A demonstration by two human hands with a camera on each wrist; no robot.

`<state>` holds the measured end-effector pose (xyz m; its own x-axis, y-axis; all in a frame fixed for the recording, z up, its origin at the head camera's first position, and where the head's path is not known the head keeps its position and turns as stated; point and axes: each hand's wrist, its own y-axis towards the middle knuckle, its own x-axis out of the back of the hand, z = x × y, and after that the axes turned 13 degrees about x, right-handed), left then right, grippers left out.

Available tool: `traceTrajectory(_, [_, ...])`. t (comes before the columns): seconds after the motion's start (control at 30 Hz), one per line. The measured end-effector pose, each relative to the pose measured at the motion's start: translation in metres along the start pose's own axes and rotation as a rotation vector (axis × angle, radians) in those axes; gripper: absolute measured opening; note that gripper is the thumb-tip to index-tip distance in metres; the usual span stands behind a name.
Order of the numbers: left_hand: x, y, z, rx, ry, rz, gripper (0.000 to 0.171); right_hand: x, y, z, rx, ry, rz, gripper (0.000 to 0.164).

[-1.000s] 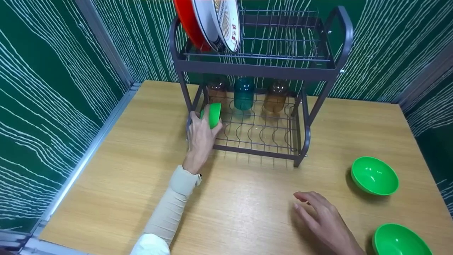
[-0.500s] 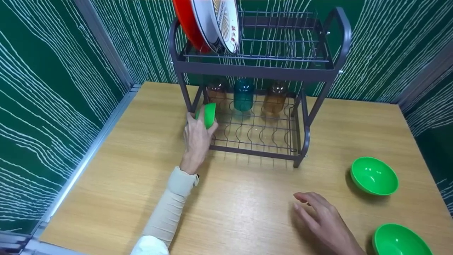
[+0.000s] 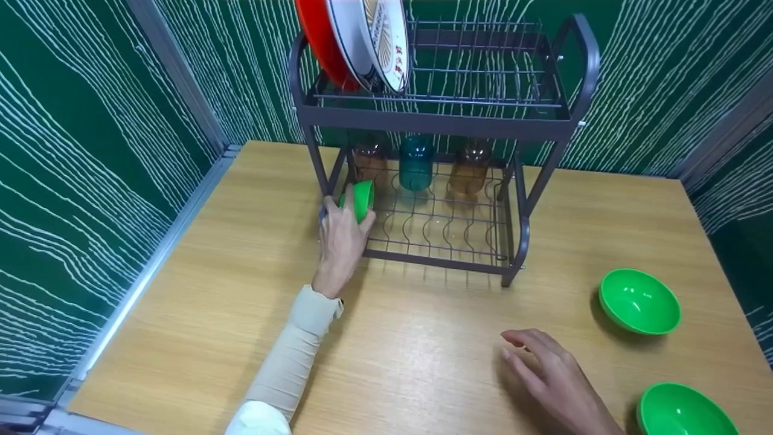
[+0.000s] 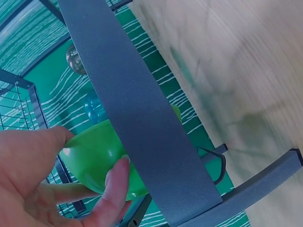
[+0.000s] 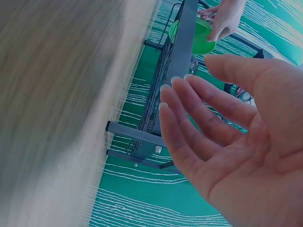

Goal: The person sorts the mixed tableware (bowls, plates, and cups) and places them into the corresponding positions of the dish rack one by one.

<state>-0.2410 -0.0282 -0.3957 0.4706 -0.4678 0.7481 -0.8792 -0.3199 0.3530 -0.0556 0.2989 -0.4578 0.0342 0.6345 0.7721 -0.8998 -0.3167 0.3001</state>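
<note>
My left hand [image 3: 343,237] grips a green bowl [image 3: 363,199], tilted on its side, at the left end of the rack's lower tier. In the left wrist view the thumb and fingers pinch the bowl [image 4: 92,153], and a dark rack bar [image 4: 137,109] hides part of it. The two-tier dish rack [image 3: 435,121] stands at the back of the table. My right hand [image 3: 558,379] hovers near the table's front right with relaxed fingers and holds nothing. Two more green bowls, one farther back [image 3: 640,301] and one nearer [image 3: 685,411], sit upright at the right.
A red plate [image 3: 323,45] and two white plates stand on edge at the upper tier's left. Behind the held bowl, a brown glass [image 3: 370,158], a teal glass [image 3: 416,162] and an amber glass [image 3: 470,166] stand on the lower tier. Green patterned walls surround the wooden table [image 3: 199,302].
The green bowl in my left hand shifted slightly left, then back to the right and a little lower, and its opening now shows less edge-on. My right hand stays in place.
</note>
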Motion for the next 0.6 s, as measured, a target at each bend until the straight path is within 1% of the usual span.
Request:
traceTrajectory(0.07, [0.0001, -0.0001, 0.0005, 0.022, 0.011, 0.017, 0.061, 0.0011, 0.0009, 0.0008, -0.019, 0.003, 0.026, 0.023])
traceTrajectory(0.13, [0.0001, -0.0001, 0.0006, 0.03, 0.021, 0.025, 0.06, 0.0022, 0.0017, 0.0012, -0.031, 0.001, 0.044, 0.023])
traceTrajectory(0.37, [-0.0029, -0.0017, 0.0033, 0.021, 0.03, 0.003, 0.061, 0.0029, 0.0015, 0.0021, -0.037, 0.009, 0.058, 0.024])
traceTrajectory(0.53, [-0.0043, -0.0028, 0.006, 0.002, 0.028, -0.042, 0.058, 0.0026, 0.0002, 0.0021, -0.023, 0.008, 0.052, 0.024])
traceTrajectory(0.6, [-0.0043, -0.0032, 0.0072, -0.015, 0.025, -0.069, 0.056, 0.0019, -0.0012, 0.0013, 0.014, 0.003, 0.024, 0.023])
